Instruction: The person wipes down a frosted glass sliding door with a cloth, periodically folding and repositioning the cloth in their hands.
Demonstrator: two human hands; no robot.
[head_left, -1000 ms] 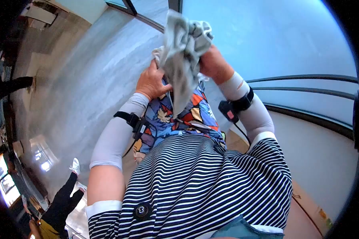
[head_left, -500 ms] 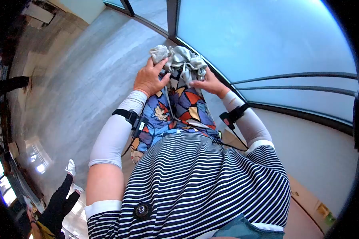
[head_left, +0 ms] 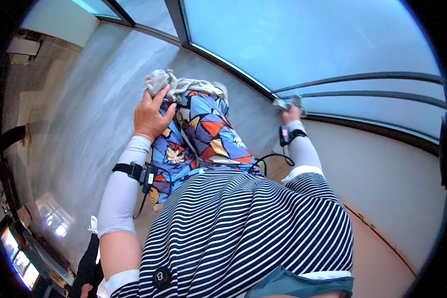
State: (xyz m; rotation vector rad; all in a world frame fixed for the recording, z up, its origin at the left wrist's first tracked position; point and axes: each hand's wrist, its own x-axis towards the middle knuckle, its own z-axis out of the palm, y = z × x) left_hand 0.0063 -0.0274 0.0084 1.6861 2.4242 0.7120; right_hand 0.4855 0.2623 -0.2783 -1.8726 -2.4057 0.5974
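Note:
My left hand (head_left: 153,115) grips a bunched, off-white cloth (head_left: 159,81) above my knees. A strip of pale cloth (head_left: 199,86) stretches from beside that hand across the top of my patterned trousers (head_left: 208,124); whether it is the same piece, I cannot tell. My right hand (head_left: 291,115) is reached out to the right, its fingers closed around a crumpled grey cloth (head_left: 288,103). That cloth is at the dark lower frame of a frosted glass panel (head_left: 313,44). The hand's fingertips are partly hidden by the cloth.
Two dark horizontal bars (head_left: 362,94) cross the lower glass. Below the frame is a pale wall (head_left: 377,169). Grey, shiny floor (head_left: 94,114) spreads to the left. Another person's dark-clad leg (head_left: 87,263) shows at lower left. Black cables hang from my wrist devices.
My right hand has moved away from my lap to the glass frame, taking a grey cloth along. My left hand keeps its cloth. The view has turned, shifting my knees left.

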